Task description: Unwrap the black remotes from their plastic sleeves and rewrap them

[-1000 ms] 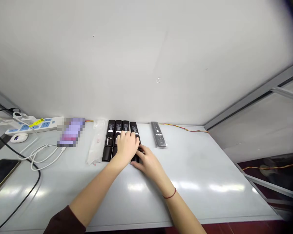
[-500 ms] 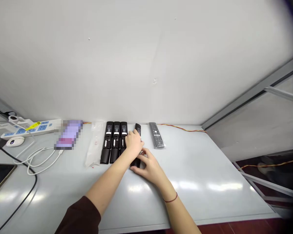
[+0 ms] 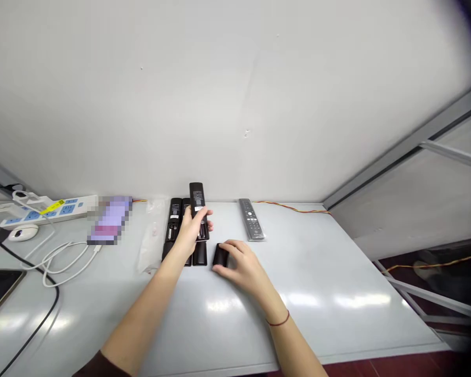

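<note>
My left hand [image 3: 191, 226] is closed round a black remote control [image 3: 197, 195], back side up with its battery bay uncovered, held above a row of other remotes. In that row, black remotes [image 3: 175, 210] lie face down with open battery bays, their loose covers [image 3: 200, 254] below them; my left hand hides part of the row. To the right, my right hand [image 3: 241, 264] grips a black battery cover [image 3: 220, 255] at the table surface, thumb and fingers on its edges. Beyond it, a remote in a clear sleeve [image 3: 251, 220] lies buttons up.
Left of the row lies a clear plastic bag [image 3: 151, 235]. Farther left are a phone with a blurred screen [image 3: 112, 217], a white cable [image 3: 68, 243], a power strip [image 3: 68, 209], a white mouse [image 3: 23, 232] and a dark phone [image 3: 2, 288]. A wall [image 3: 235, 104] stands behind the table.
My left hand has lifted the remote and carried it left over the row. The battery cover is now apart from it, in my right hand, which has hardly moved.
</note>
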Available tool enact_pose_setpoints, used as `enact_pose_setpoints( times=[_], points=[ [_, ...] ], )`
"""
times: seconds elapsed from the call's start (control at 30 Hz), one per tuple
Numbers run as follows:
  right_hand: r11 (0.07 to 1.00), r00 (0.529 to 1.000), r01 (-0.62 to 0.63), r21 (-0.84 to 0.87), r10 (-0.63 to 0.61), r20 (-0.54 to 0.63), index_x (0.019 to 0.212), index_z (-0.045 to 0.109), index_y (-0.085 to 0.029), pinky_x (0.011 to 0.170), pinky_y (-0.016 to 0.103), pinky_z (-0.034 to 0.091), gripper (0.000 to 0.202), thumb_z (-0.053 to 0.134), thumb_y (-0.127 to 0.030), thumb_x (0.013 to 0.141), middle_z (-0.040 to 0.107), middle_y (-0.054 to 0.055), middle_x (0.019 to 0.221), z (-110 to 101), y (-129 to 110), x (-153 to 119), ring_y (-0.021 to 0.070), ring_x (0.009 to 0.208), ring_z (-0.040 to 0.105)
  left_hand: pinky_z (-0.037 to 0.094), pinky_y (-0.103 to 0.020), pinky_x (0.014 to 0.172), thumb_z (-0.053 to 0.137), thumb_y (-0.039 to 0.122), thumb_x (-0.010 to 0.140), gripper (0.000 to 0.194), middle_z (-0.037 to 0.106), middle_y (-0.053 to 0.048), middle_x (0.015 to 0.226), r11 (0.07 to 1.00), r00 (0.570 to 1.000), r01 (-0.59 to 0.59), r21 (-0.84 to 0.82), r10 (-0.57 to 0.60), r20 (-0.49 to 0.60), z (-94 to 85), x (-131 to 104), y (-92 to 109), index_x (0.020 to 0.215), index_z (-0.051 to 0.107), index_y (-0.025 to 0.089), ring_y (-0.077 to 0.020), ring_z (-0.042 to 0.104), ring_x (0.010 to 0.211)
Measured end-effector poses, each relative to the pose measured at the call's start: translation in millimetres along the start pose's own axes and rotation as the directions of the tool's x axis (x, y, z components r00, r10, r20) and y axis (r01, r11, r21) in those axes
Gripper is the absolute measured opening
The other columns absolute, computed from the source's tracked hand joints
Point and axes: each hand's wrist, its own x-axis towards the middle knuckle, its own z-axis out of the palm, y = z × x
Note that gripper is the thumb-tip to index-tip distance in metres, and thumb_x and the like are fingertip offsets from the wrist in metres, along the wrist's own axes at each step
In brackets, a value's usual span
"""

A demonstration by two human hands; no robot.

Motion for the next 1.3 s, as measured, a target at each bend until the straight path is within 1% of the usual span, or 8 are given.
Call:
enact_pose_setpoints(
  times=[0.1,0.17,0.33,0.53,0.7,0.87,1.1,1.3],
  points=[
    [0.998,0.995,0.062,0.020,-0.060,-0.077,0.119,0.057,-0.026,0.089,0.046,0.051,0.044,0.068,-0.039,0.078,0.061,0.010,0.113,-6,-15,16,0.0276,0.105,0.059,0.048,-0.024,0.053,0.048,0.058,0.083,0.045,0.063,-0.003,0.068,0.988,0.992,0.129,-0.088,-0.128,0.023,-21.0,-10,5,0.092,0.060,0.015,-0.0112,0.057,0.051],
    [0.987,0.985,0.153,0.045,-0.148,-0.094,0.123,0.054,-0.025,0.092,0.045,0.050,0.047,0.066,-0.039,0.080,0.060,0.010,0.119,-6,-28,30,0.0259,0.110,0.057,0.049,-0.024,0.057,0.038,0.062,0.085,0.057,0.063,-0.005,0.063,0.971,0.979,0.204,-0.121,-0.199,0.052,-30.4,-14,6,0.089,0.065,0.011,-0.0131,0.060,0.055],
    [0.926,0.916,0.379,0.005,-0.374,-0.146,0.124,0.053,-0.019,0.096,0.042,0.048,0.046,0.063,-0.038,0.083,0.058,0.014,0.125,17,-44,51,0.0248,0.118,0.053,0.051,-0.028,0.074,0.036,0.054,0.090,0.054,0.070,-0.009,0.081,0.927,0.965,0.258,-0.274,-0.234,0.117,-37.4,-21,6,0.095,0.068,0.012,-0.0180,0.065,0.076],
    [0.886,0.866,0.442,-0.139,-0.462,-0.190,0.121,0.055,-0.018,0.089,0.040,0.051,0.040,0.060,-0.035,0.086,0.058,0.014,0.127,40,-39,46,0.0237,0.118,0.053,0.048,-0.030,0.087,0.039,0.049,0.090,0.049,0.070,-0.012,0.100,0.915,0.969,0.244,-0.321,-0.218,0.115,-39.0,-28,9,0.103,0.068,0.011,-0.0199,0.065,0.093],
    [0.891,0.877,0.436,-0.123,-0.452,-0.162,0.123,0.055,-0.018,0.090,0.042,0.050,0.042,0.061,-0.035,0.085,0.058,0.014,0.128,41,-34,40,0.0255,0.122,0.050,0.049,-0.033,0.087,0.038,0.047,0.091,0.046,0.070,-0.010,0.103,0.912,0.972,0.228,-0.340,-0.192,0.136,-41.0,-29,4,0.108,0.066,0.015,-0.0219,0.064,0.098],
    [0.916,0.910,0.396,-0.062,-0.401,-0.109,0.129,0.050,-0.025,0.093,0.044,0.048,0.044,0.059,-0.024,0.085,0.047,0.013,0.139,40,-30,36,0.0260,0.125,0.046,0.052,-0.037,0.080,0.037,0.061,0.087,0.053,0.070,-0.009,0.098,0.902,0.957,0.263,-0.342,-0.201,0.207,-45.4,-28,1,0.112,0.064,0.022,-0.0237,0.064,0.096],
    [0.966,0.968,0.250,0.069,-0.251,-0.003,0.147,0.019,-0.024,0.103,0.050,0.040,0.082,0.065,-0.033,0.081,0.032,0.015,0.148,34,-32,35,0.0304,0.135,0.034,0.052,-0.034,0.079,0.045,0.060,0.085,0.054,0.069,-0.011,0.097,0.916,0.948,0.285,-0.283,-0.225,0.225,-41.8,-30,1,0.114,0.064,0.018,-0.0227,0.064,0.092],
    [0.966,0.970,0.241,0.088,-0.240,-0.025,0.147,0.023,-0.024,0.106,0.050,0.038,0.084,0.070,-0.034,0.077,0.033,0.015,0.148,36,-30,34,0.0304,0.136,0.032,0.052,-0.032,0.078,0.045,0.058,0.086,0.053,0.068,-0.010,0.098,0.918,0.947,0.284,-0.276,-0.223,0.232,-40.0,-31,0,0.113,0.064,0.017,-0.0207,0.064,0.089]
  ],
)
